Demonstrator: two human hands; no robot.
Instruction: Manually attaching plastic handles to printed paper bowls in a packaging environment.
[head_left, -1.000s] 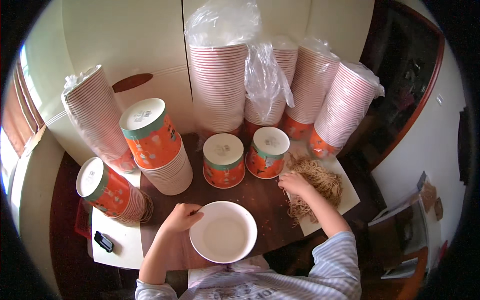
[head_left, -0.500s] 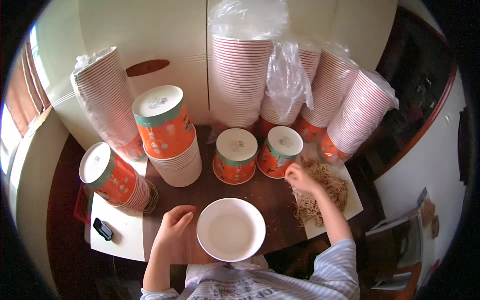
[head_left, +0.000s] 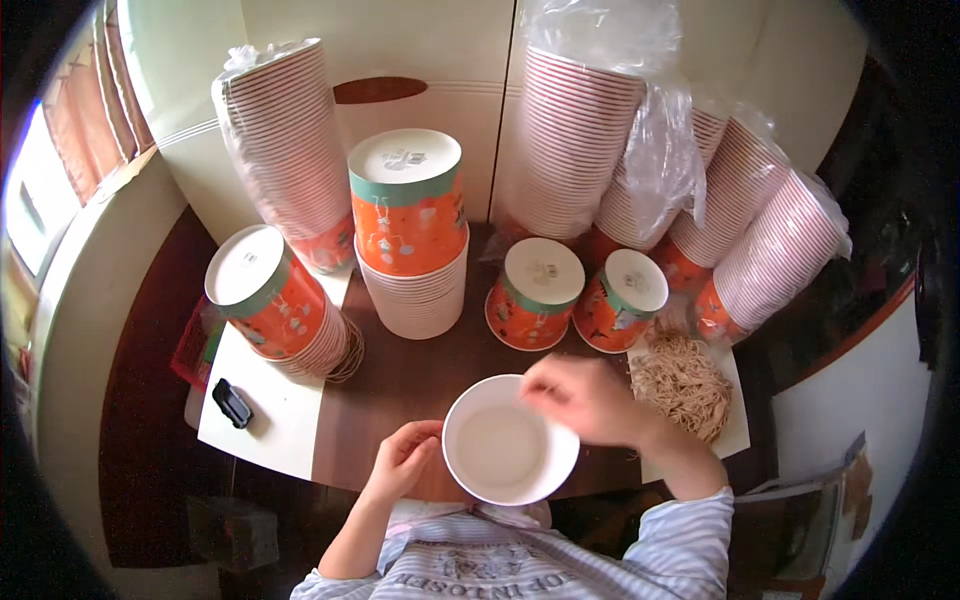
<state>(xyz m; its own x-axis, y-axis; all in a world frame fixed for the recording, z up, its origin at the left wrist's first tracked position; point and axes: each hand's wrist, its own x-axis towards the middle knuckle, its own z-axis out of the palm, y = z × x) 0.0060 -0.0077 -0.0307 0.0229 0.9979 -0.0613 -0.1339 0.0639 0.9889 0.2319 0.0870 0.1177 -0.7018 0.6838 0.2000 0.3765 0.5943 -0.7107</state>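
Observation:
A white, round paper tub (head_left: pixel 505 450) stands mouth up at the table's near edge, its pale inside bare. My left hand (head_left: pixel 405 460) is beside its left rim, fingers bent and a little apart, fingertips against the rim. Over the far right part of the mouth is my right hand (head_left: pixel 585 400), its fingers drawn together and pointing down, smeared by motion. Whatever they may hold is too small or hidden. To the right, a tangled heap of thin tan strands (head_left: pixel 685 385), like string or rubber bands, lies on a white sheet (head_left: pixel 738 425).
Two upturned orange tubs (head_left: pixel 535 320) (head_left: pixel 610 325) stand beyond. Tall tub stacks in clear plastic (head_left: pixel 575 140) line the back. At left are a tall stack of upturned tubs (head_left: pixel 410 290), a leaning one (head_left: pixel 285 310) with tan loops beside it, and a small black object (head_left: pixel 232 403).
My right hand has come from the tan heap to above the tub's mouth. My left hand has moved up against the tub's rim. The whole view has shifted.

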